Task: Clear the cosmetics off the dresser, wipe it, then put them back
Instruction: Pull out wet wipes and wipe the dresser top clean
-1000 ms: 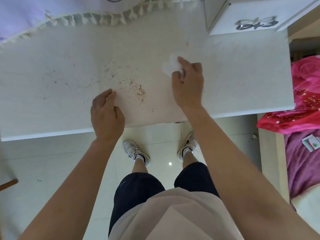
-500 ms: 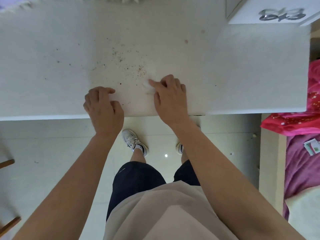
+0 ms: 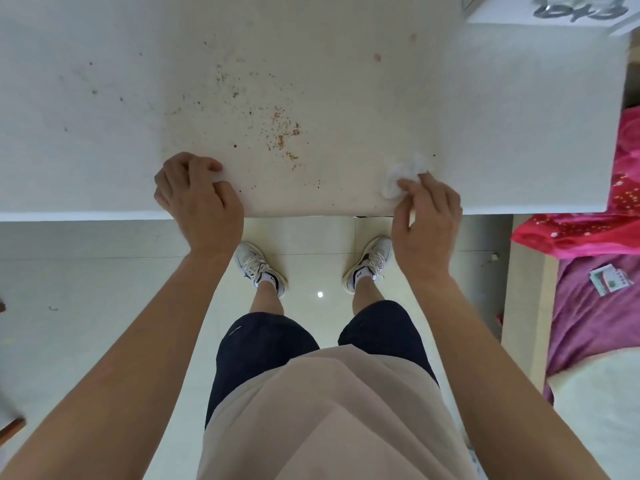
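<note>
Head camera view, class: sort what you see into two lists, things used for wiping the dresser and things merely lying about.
In use: dresser top; tissue wad, pinched by the right hand; left hand resting at the front edge; brown crumbs to wipe.
Lying about: pink bedding; small packet on the purple cover.

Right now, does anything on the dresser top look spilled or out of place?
Yes: brown specks lie scattered across the middle of the dresser top, unwiped, left of the tissue in the right hand.
</note>
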The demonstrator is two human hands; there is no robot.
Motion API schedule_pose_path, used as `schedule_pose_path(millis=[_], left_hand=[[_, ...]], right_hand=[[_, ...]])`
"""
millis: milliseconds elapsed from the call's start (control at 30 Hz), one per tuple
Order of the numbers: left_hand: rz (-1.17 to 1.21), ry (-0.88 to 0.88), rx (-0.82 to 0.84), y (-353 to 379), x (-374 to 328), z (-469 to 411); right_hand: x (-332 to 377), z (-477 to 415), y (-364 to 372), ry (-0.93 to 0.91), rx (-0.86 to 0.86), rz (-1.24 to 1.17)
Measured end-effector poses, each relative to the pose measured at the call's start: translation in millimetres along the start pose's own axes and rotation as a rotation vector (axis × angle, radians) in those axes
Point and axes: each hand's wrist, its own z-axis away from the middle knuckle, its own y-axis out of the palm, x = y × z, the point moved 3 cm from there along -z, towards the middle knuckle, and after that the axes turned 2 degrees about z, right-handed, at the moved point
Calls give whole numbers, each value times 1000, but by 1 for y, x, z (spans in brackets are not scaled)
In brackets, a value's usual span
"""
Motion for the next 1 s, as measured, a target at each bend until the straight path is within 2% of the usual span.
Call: schedule_pose_path(millis=[233, 333, 400, 467, 533, 633, 733, 833, 900, 1000], left_hand=[[-16, 83, 25, -3, 0, -3], [-21, 115, 5, -4, 2, 0], [-20, 121, -4, -3, 2, 1], [-36, 121, -16, -2, 2, 1], [-52, 123, -37, -1, 3, 2], [-62, 149, -54, 0, 3, 6], [-64, 148, -31, 0, 3, 5], [-77, 148, -8, -1, 2, 5], [-85, 153, -5, -2, 3, 5], [-86, 138, -3, -1, 1, 6]], right_hand=[[76, 5, 25, -191, 57, -46], [88, -15, 23, -244, 45, -140], [63, -34, 10, -122, -60, -171], [17, -48, -6, 77, -125, -122], [-28, -53, -18, 244, -93, -28], [-52, -48, -20, 333, -91, 96], [-13, -38, -5, 236, -60, 79], [49, -24, 12, -12, 86, -39], [71, -22, 15, -113, 177, -121], [54, -30, 2, 58, 203, -231]])
